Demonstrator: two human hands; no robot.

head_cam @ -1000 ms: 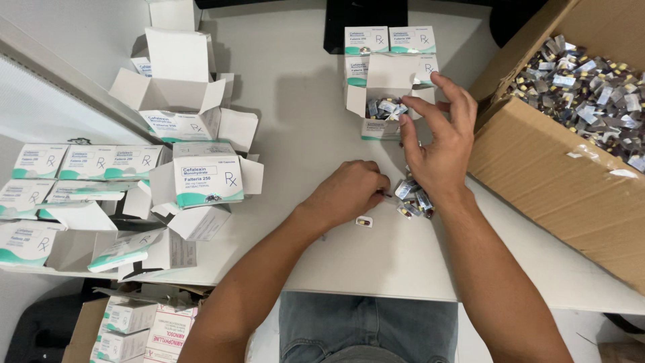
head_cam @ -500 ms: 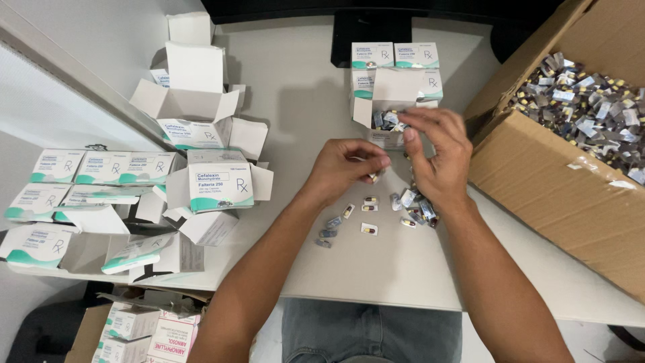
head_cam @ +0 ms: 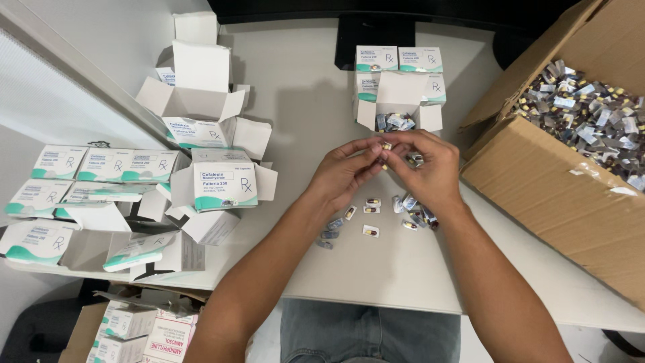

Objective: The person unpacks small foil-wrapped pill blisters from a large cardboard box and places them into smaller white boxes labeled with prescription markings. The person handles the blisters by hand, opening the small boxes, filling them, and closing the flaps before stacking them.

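Looking down from my head camera, I take the open white carton [head_cam: 400,107] at the far side of the table [head_cam: 376,275] as my landmark. Its flaps are spread and a few foil packets lie inside it. Both my hands meet just in front of that carton, on the side nearer to me. My left hand [head_cam: 346,171] and my right hand [head_cam: 430,168] have their fingertips pressed together around one small capsule packet [head_cam: 385,145], pinched between thumbs and forefingers. My right hand also seems to hold another packet or two under its curled fingers, though I cannot tell how many.

Nearer to me than the carton, below my hands, loose capsule packets [head_cam: 376,215] are scattered on the bare table, some single, some bunched under my right wrist.

Behind the carton, touching it, stand closed white-and-teal boxes [head_cam: 396,60] in a short row. To the right of the carton, well apart, sits a big cardboard box [head_cam: 557,181] with its flap raised, filled with a heap of foil packets [head_cam: 591,121].

To the left of the carton, across a bare stretch of table, lies a pile of opened and flattened white-and-teal boxes [head_cam: 134,188], some upright with flaps out, some lying on their sides. Below that pile, past the table's near edge, more boxes [head_cam: 144,329] sit in a brown carton.
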